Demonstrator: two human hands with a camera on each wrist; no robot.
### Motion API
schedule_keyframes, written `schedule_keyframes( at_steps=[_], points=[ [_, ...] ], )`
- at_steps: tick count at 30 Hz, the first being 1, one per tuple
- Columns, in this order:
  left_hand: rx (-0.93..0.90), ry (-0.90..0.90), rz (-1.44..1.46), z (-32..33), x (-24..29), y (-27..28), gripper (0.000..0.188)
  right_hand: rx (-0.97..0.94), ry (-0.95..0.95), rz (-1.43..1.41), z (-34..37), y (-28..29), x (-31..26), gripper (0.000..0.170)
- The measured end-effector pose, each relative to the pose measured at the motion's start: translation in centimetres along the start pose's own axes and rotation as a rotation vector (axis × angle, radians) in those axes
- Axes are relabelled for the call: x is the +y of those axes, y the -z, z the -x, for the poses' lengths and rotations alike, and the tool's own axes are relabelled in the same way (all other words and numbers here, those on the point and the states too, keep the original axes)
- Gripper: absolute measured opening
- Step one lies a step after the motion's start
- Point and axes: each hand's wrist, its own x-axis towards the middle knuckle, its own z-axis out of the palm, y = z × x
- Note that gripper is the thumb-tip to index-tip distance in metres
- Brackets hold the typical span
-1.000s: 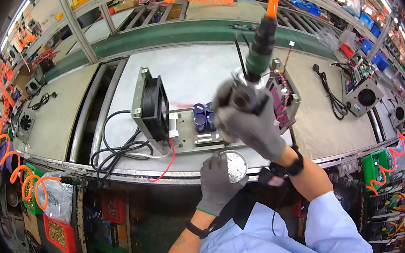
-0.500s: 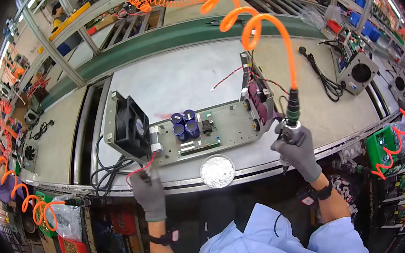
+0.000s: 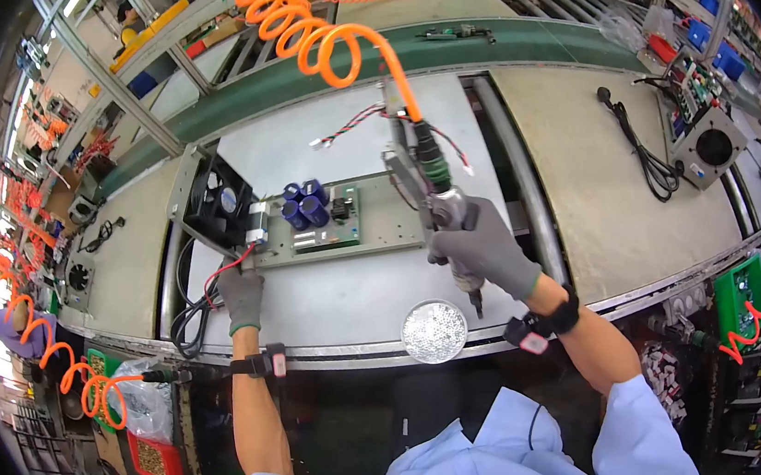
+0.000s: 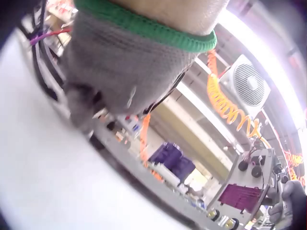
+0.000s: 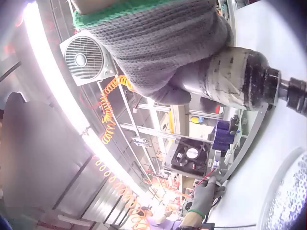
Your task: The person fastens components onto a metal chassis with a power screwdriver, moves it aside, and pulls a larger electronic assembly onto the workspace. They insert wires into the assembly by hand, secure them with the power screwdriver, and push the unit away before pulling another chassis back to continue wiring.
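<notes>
My gloved left hand (image 3: 243,298) grips the near left corner of a metal chassis (image 3: 387,214), beside its black fan (image 3: 219,199) and a red wire. In the left wrist view its fingertips (image 4: 81,108) meet the chassis edge. My gloved right hand (image 3: 488,249) is wrapped around an air screwdriver (image 5: 225,76), whose bit points down near the table's front. An orange coiled hose (image 3: 338,56) runs up from the tool. Purple capacitors (image 3: 305,205) stand on the chassis's circuit board. The chassis's right end is partly hidden behind the tool.
A round dish of small shiny parts (image 3: 434,331) sits at the front edge. Black cable (image 3: 188,304) lies by the fan. A roller (image 3: 522,176) shows between the pale board and the tan board (image 3: 597,178), which carries another unit (image 3: 710,152) and a cord.
My left hand has left the dish for the chassis corner. My right hand lowered the screwdriver from over the chassis. Chassis and pale board have shifted left, exposing the roller at right.
</notes>
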Motion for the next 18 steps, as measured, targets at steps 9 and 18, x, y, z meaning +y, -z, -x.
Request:
schedule_keyframes(
  at_steps=[9, 18],
  points=[
    [-0.027, -0.094, 0.133, -0.3, -5.3, 4.0, 0.047, 0.064, -0.057, -0.099, 2.5, 2.4, -1.0, 0.045],
    [0.108, -0.454, -0.184, 11.3, 2.0, 0.5, 0.061, 0.125, -0.184, -0.219, -2.7, 4.7, -0.3, 0.02]
  ],
)
